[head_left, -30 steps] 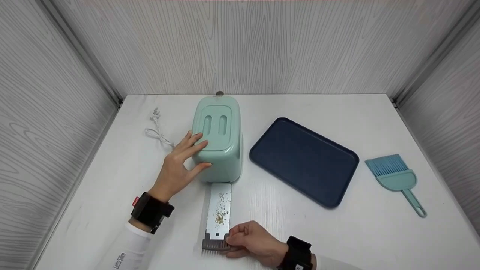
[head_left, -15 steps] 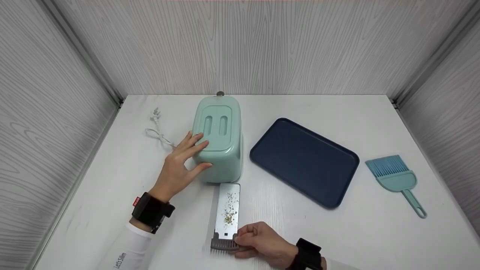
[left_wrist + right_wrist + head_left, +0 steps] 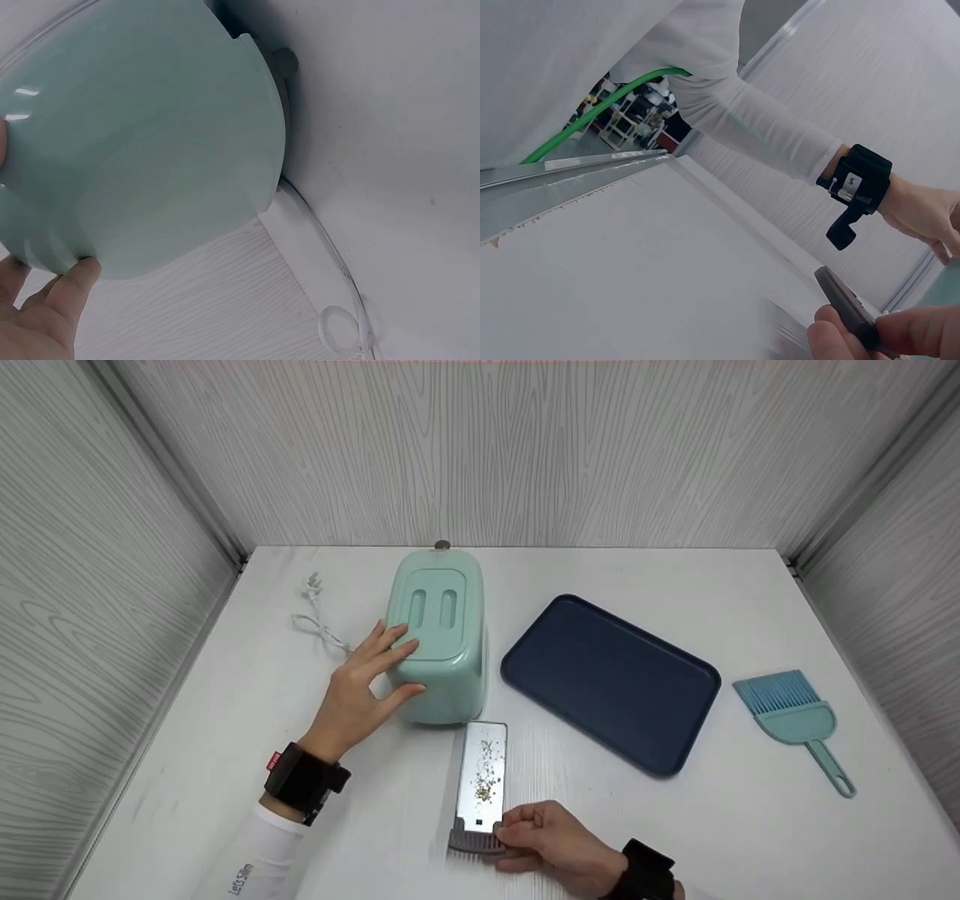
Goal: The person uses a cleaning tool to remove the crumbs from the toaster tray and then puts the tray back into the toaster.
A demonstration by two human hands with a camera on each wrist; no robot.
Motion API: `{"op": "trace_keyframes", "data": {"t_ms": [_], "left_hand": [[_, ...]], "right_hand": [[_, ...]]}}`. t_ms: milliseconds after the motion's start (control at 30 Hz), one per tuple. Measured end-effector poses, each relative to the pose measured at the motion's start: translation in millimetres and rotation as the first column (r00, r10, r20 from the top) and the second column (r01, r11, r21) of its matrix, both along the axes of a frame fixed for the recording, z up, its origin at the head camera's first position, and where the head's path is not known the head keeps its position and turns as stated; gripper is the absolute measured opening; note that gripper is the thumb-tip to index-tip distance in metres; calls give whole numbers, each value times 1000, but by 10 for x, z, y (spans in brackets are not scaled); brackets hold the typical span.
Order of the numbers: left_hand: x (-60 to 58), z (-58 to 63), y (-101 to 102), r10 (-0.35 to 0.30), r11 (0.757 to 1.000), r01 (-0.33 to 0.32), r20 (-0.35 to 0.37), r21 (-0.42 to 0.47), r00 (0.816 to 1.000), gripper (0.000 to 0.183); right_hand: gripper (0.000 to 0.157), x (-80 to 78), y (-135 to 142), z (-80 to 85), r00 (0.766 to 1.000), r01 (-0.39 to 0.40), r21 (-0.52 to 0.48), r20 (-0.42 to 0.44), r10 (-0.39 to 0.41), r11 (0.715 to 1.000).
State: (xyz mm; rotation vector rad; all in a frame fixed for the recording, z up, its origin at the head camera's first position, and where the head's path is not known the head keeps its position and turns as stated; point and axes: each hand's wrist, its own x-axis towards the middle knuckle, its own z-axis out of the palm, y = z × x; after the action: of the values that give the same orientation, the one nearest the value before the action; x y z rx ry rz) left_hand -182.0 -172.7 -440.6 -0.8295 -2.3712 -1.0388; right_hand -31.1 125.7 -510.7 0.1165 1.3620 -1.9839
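Note:
A mint-green toaster (image 3: 446, 690) with two slot-shaped recesses on top stands left of the middle. My left hand (image 3: 358, 694) rests on its near left corner, spread fingers on top and thumb against the front. In the left wrist view, fingertips (image 3: 84, 271) touch the shell (image 3: 150, 150). My right hand (image 3: 551, 840) pinches the grey comb-edged handle (image 3: 476, 840) of a metal crumb tray (image 3: 482, 765) between thumb and fingers. Golden crumbs (image 3: 484, 791) lie on it. The tray's whole far end shows, outside the toaster's front. The right wrist view shows the handle (image 3: 847, 304) edge-on.
A dark blue tray (image 3: 611, 682) lies right of the toaster. Further right is a mint-green hand brush (image 3: 795, 720) with blue bristles. The white power cord (image 3: 319, 630) lies bundled at the toaster's left. Grey wood-grain walls (image 3: 480, 457) enclose the white table (image 3: 225, 720).
My right hand has moved the crumb tray to the right, from in front of the toaster's middle to past its right front corner. The left hand has stayed on the toaster.

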Motion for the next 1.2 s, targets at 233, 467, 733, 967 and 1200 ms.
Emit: {"op": "trace_keyframes", "data": {"t_ms": [233, 467, 733, 967, 1200], "left_hand": [[18, 18, -5, 6, 1000, -6, 7, -4, 1000, 61], [26, 38, -8, 3, 1000, -2, 13, -13, 1000, 60], [32, 42, 12, 8, 1000, -8, 40, -11, 999, 60], [30, 32, 29, 10, 1000, -10, 29, -5, 1000, 62], [43, 4, 60, 14, 999, -15, 15, 43, 1000, 67]], "right_hand": [[16, -44, 189, 60, 1000, 20, 23, -20, -20, 1000], [21, -93, 385, 81, 998, 34, 59, -46, -31, 998], [28, -143, 556, 84, 996, 59, 54, -63, -56, 997], [34, -199, 691, 99, 992, 106, 31, -67, -103, 994], [34, -280, 801, 142, 986, 160, 50, -65, -157, 986]]}}
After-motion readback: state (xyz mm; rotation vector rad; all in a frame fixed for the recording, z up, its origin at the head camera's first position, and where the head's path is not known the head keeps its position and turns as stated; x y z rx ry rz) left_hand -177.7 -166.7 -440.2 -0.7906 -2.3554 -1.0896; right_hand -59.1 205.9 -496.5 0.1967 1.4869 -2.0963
